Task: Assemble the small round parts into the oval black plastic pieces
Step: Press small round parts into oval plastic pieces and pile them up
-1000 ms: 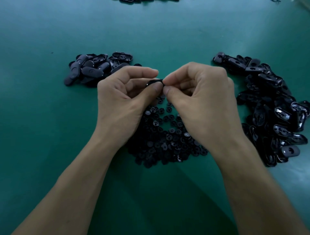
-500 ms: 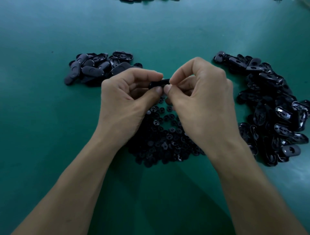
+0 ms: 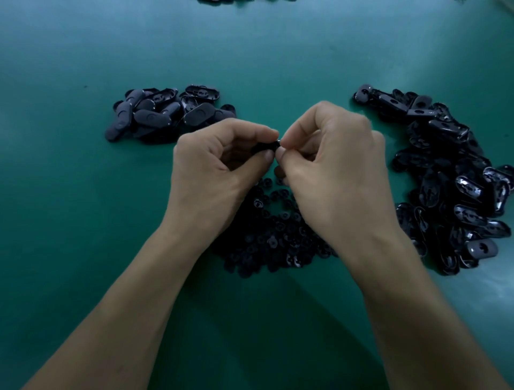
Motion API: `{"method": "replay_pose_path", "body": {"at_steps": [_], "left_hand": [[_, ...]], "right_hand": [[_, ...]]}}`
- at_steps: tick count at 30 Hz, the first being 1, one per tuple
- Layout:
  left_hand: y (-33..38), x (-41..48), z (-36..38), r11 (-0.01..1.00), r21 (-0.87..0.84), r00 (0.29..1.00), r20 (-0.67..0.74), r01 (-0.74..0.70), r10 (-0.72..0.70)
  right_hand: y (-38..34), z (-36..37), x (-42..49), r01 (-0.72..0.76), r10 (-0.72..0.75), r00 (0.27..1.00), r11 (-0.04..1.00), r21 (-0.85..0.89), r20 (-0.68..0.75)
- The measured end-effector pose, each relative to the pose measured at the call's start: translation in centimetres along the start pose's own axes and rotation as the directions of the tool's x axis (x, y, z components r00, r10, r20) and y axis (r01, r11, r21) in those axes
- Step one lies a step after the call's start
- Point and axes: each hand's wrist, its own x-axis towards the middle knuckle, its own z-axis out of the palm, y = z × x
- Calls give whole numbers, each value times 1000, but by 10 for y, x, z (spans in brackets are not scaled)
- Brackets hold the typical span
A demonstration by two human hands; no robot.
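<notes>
My left hand [image 3: 219,169] pinches a black oval piece [image 3: 264,146] between thumb and forefinger, above the table's middle. My right hand [image 3: 331,167] meets it from the right, its thumb and forefinger tips pinched at the piece's right end; whatever small part they hold is hidden. Beneath both hands lies a heap of small round black parts [image 3: 272,236]. A pile of oval pieces [image 3: 164,111] lies at the back left. A bigger pile of shiny oval pieces [image 3: 450,181] lies on the right.
The green table [image 3: 69,222] carries all three piles. More dark parts [image 3: 219,1] peek in at the far top edge. A pale glare falls across the table's right side.
Both hands stayed together over the round parts. The fingertips closed tighter round the oval piece, so less of it shows, and the right hand blurred slightly.
</notes>
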Motion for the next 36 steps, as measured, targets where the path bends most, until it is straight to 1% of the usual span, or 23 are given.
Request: {"method": "replay_pose_path", "body": {"at_steps": [5, 13, 19, 24, 27, 30, 33, 36], "left_hand": [[-1, 0, 0, 999, -49, 1000, -22, 19, -20], [0, 0, -1, 998, -45, 999, -16, 34, -35], [1, 0, -1, 998, -26, 998, -40, 52, -53], [0, 1, 0, 998, -31, 997, -44, 57, -58], [0, 1, -1, 997, -60, 997, -48, 54, -56], [-1, 1, -2, 994, -91, 996, -55, 59, -64], [0, 1, -1, 996, -83, 998, -44, 46, -49], [0, 1, -1, 997, -71, 999, -28, 38, -40]], "right_hand": [[-5, 2, 0, 20, -19, 997, 1000, 14, -75], [-6, 2, -1, 26, -28, 993, 999, -20, -114], [-6, 2, -1, 30, -30, 996, 999, -11, -83], [-4, 1, -1, 39, -38, 999, 998, -54, 24], [-4, 1, -2, 41, -41, 999, 999, 7, 18], [-5, 0, -1, 50, -49, 998, 997, 65, -25], [-4, -1, 1, 59, -53, 996, 995, 84, -74], [-1, -1, 2, 46, -41, 998, 995, 88, -55]]}}
